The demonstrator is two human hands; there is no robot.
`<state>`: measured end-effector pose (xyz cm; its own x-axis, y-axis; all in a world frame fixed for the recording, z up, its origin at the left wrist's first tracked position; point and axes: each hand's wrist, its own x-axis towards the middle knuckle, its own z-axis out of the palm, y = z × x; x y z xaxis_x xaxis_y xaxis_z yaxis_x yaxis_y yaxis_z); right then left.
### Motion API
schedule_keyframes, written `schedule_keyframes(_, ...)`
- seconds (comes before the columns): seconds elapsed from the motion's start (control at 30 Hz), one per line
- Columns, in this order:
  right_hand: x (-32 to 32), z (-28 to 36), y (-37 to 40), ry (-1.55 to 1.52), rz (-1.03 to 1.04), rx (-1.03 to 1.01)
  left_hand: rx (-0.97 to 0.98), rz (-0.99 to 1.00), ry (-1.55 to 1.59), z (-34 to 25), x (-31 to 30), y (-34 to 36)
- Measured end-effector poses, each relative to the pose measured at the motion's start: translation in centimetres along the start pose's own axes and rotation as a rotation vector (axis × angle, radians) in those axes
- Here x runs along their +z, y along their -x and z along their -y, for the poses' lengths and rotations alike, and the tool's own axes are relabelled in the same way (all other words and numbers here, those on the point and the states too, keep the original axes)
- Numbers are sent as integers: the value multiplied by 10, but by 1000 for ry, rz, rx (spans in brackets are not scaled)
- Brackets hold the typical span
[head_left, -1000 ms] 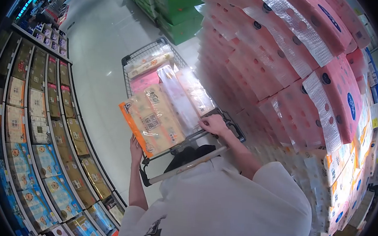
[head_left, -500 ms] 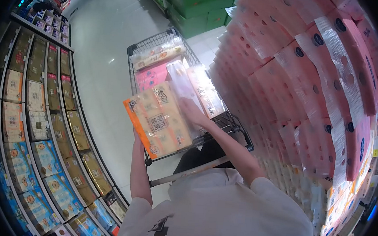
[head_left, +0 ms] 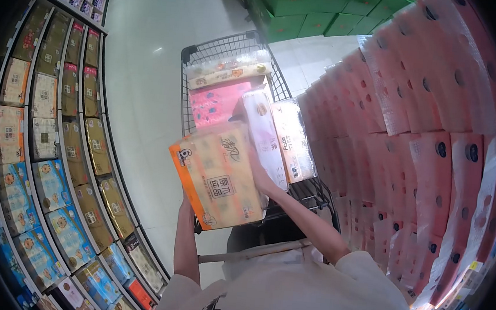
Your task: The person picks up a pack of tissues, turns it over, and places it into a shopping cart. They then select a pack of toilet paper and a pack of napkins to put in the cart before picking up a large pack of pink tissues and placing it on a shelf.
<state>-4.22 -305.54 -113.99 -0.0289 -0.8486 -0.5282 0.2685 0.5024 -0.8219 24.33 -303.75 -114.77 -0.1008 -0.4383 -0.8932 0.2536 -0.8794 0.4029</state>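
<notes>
A large cream pack of tissues (head_left: 229, 174) with an orange end is held tilted over the near end of a shopping cart (head_left: 183, 100). My left hand (head_left: 186, 202) grips its left side from below, fingers mostly hidden behind the pack. On the opposite side my right hand (head_left: 263, 181) is closed around the edge, its fingertips out of sight. Inside the cart lie a pink pack (head_left: 217, 103), a pale tissue pack (head_left: 231, 77) at the far end, a white-lilac pack (head_left: 262, 127) close to my right hand, and a shiny white pack (head_left: 293, 138).
Shelves of tissue packs (head_left: 59, 187) line the left side. A tall stack of pink wrapped packs (head_left: 385, 183) rises close on the right. Green boxes (head_left: 311, 20) stand ahead, and pale floor (head_left: 142, 88) runs along the cart's left. The cart handle (head_left: 252, 250) crosses before my body.
The tissue pack and both hands sit slightly lower and farther right in view. My right hand has shifted down along the pack's right side, uncovering more of the white-lilac pack.
</notes>
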Motion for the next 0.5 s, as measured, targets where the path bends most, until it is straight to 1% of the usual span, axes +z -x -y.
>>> schedule_keyframes(0.1,-17,88,9,90,70,283,39,-69,-10,0,9,11)
schedule_keyframes(0.17,-44,103,-4,505,63,-35,87,-106,52,-19,29,25)
schedule_keyframes(0.2,-53,107,-14,705,62,-199,114,-111,102,-37,43,35)
schedule_keyframes(0.27,-47,103,-40,923,-93,-321,169,-118,197,-77,73,49)
schedule_keyframes(0.3,-45,105,-55,1027,-182,-388,235,-60,187,-90,76,45)
schedule_keyframes(0.33,-40,107,-67,1137,-209,-405,303,-1,173,-102,75,40)
schedule_keyframes(0.4,-27,111,-91,1348,-270,-437,415,-56,100,-135,88,18)
schedule_keyframes(0.47,-21,112,-110,1156,-275,-319,435,-34,-170,-161,79,-11)
schedule_keyframes(0.5,-21,113,-115,1060,-280,-262,383,37,-184,-171,77,-26)
